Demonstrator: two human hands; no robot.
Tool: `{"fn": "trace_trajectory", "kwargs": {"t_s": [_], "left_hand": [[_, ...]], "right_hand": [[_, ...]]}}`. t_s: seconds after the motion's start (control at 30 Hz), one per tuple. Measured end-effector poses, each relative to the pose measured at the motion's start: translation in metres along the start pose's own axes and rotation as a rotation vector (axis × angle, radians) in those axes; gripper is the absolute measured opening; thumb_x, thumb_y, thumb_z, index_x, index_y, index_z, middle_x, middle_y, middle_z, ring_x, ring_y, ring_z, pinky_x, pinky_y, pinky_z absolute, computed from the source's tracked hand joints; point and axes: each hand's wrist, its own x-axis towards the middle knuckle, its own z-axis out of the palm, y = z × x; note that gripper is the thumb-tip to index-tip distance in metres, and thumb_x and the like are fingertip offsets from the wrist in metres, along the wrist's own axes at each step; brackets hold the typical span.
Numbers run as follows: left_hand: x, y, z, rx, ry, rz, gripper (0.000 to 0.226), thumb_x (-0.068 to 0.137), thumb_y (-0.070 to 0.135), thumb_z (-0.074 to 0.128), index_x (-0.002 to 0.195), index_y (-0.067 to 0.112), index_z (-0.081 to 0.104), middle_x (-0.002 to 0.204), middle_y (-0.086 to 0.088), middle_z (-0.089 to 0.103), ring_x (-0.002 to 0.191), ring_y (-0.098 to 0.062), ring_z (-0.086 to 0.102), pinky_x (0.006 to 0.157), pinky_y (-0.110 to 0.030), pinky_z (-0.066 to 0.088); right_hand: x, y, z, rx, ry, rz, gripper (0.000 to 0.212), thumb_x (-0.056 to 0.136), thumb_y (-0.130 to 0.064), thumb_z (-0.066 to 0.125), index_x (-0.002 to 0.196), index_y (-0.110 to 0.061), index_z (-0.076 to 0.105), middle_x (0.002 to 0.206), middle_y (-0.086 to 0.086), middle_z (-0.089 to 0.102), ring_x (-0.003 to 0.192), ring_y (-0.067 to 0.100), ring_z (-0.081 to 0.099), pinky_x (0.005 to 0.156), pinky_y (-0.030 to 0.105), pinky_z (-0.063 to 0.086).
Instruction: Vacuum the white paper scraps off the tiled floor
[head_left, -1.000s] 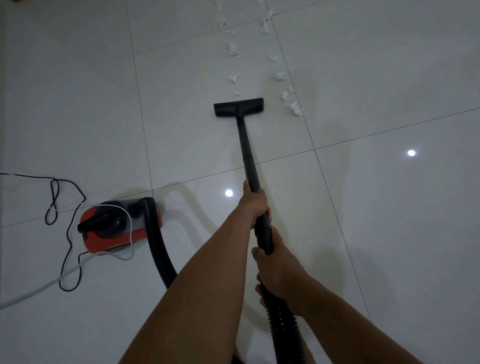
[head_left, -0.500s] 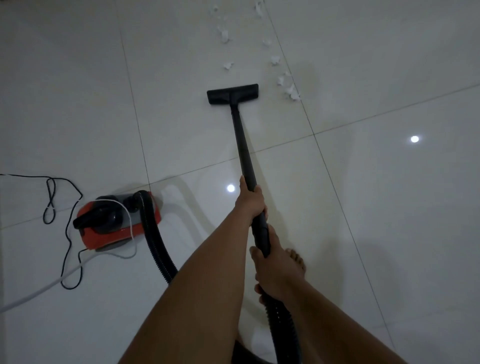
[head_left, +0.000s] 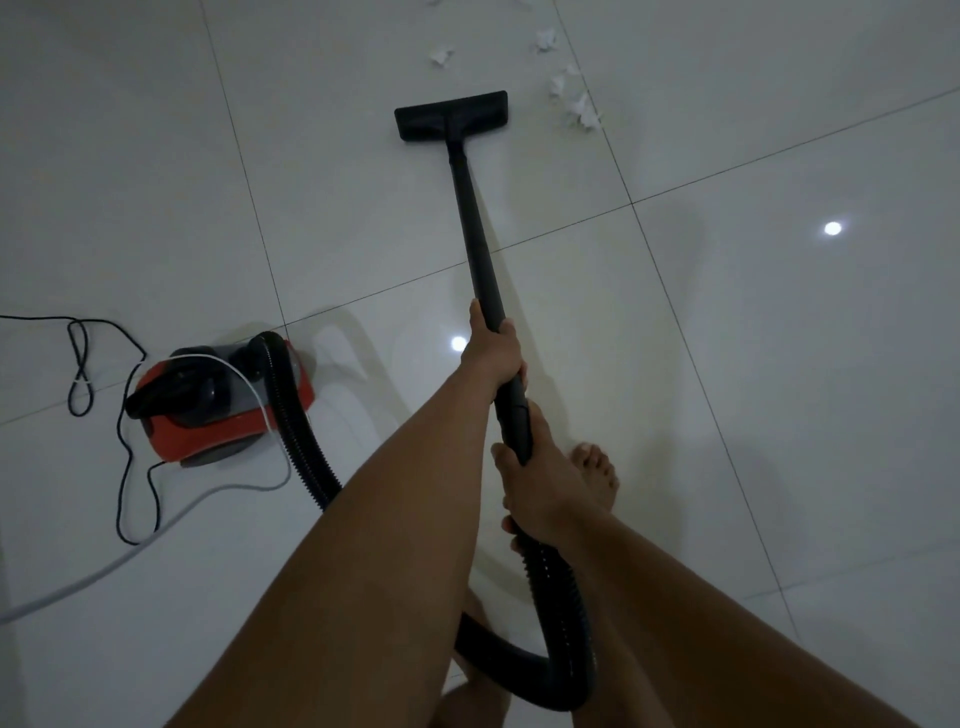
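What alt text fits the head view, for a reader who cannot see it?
A person holds a black vacuum wand, left-hand grip ahead of right-hand grip; its floor head rests on white tiles near paper scraps. A red canister vacuum sits left.

Likely a dimly lit room in a home: large glossy white floor tiles (head_left: 779, 415) with thin dark grout lines mirror two round spots of light (head_left: 832, 228), a small red and black canister vacuum (head_left: 208, 410) sits on them with cords (head_left: 119, 493) trailing, and the person's foot (head_left: 597, 473) is bare.
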Motion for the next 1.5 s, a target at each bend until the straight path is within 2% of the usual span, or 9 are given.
{"fn": "trace_trajectory", "kwargs": {"t_s": [0.1,0.23,0.47,0.67,0.83,0.93,1.2,1.4,1.5], "left_hand": [[0.005,0.006,0.001,0.028,0.004,0.007,0.065,0.110,0.035,0.036,0.159,0.051,-0.003,0.080,-0.008,0.054,0.057,-0.016,0.053,0.072,-0.039,0.060],[0.017,0.023,0.003,0.041,0.026,0.010,0.066,0.110,0.036,0.036,0.159,0.051,-0.005,0.076,-0.008,0.055,0.055,-0.016,0.053,0.071,-0.039,0.061],[0.034,0.069,0.010,0.036,0.065,0.009,0.066,0.110,0.036,0.037,0.160,0.048,-0.004,0.078,-0.010,0.057,0.059,-0.018,0.056,0.087,-0.050,0.061],[0.016,0.082,0.018,0.060,0.057,-0.024,0.066,0.110,0.037,0.035,0.160,0.048,-0.006,0.076,-0.008,0.056,0.059,-0.019,0.055,0.086,-0.052,0.061],[0.016,0.088,0.013,0.047,0.054,-0.045,0.066,0.110,0.036,0.036,0.159,0.049,-0.006,0.079,-0.010,0.057,0.062,-0.020,0.056,0.087,-0.052,0.061],[0.032,0.104,0.007,-0.012,0.060,-0.041,0.066,0.109,0.036,0.036,0.159,0.050,-0.006,0.078,-0.008,0.055,0.059,-0.019,0.055,0.088,-0.049,0.061],[0.067,0.152,-0.007,-0.080,0.076,-0.053,0.063,0.109,0.035,0.036,0.158,0.052,0.001,0.082,-0.009,0.055,0.059,-0.018,0.053,0.084,-0.043,0.060],[0.048,0.157,-0.013,-0.114,0.044,-0.084,0.062,0.110,0.035,0.036,0.158,0.053,0.001,0.086,-0.007,0.054,0.059,-0.014,0.052,0.060,-0.031,0.056],[0.036,0.157,-0.012,-0.127,0.015,-0.091,0.064,0.110,0.034,0.035,0.158,0.052,-0.002,0.085,-0.006,0.053,0.058,-0.014,0.051,0.060,-0.030,0.055]], "right_hand": [[0.007,-0.003,-0.003,0.079,-0.038,0.025,0.064,0.108,-0.036,0.043,0.159,-0.048,0.007,0.075,0.001,0.060,0.034,0.003,0.056,0.037,0.014,0.044],[0.024,-0.011,-0.016,0.045,-0.037,0.016,0.065,0.108,-0.038,0.042,0.160,-0.047,0.004,0.071,-0.001,0.060,0.032,-0.002,0.055,0.035,0.006,0.038],[0.060,-0.032,-0.044,0.091,-0.075,0.013,0.065,0.107,-0.038,0.046,0.158,-0.051,0.007,0.071,0.000,0.061,0.038,0.005,0.058,0.044,0.020,0.051],[0.044,-0.039,-0.060,0.071,-0.069,0.026,0.065,0.107,-0.038,0.047,0.158,-0.051,0.009,0.067,-0.002,0.060,0.035,0.002,0.057,0.041,0.018,0.049],[0.043,-0.051,-0.065,0.060,-0.100,0.020,0.063,0.107,-0.036,0.047,0.159,-0.046,0.013,0.069,-0.003,0.060,0.049,0.005,0.058,0.057,0.034,0.061],[0.062,-0.069,-0.071,0.074,-0.109,-0.010,0.061,0.107,-0.033,0.047,0.159,-0.042,0.016,0.079,-0.003,0.064,0.048,0.003,0.060,0.045,0.021,0.051],[0.107,-0.109,-0.081,0.105,-0.113,0.084,0.055,0.106,-0.036,0.046,0.154,-0.049,0.021,0.089,0.012,0.068,0.048,0.012,0.059,0.040,0.022,0.049],[0.093,-0.121,-0.081,0.121,-0.127,0.128,0.056,0.105,-0.034,0.047,0.153,-0.048,0.022,0.088,0.013,0.064,0.046,0.013,0.058,0.038,0.020,0.046],[0.077,-0.126,-0.086,0.181,-0.155,0.154,0.056,0.104,-0.034,0.049,0.150,-0.053,0.024,0.084,0.010,0.061,0.049,0.014,0.057,0.040,0.022,0.047]]}}
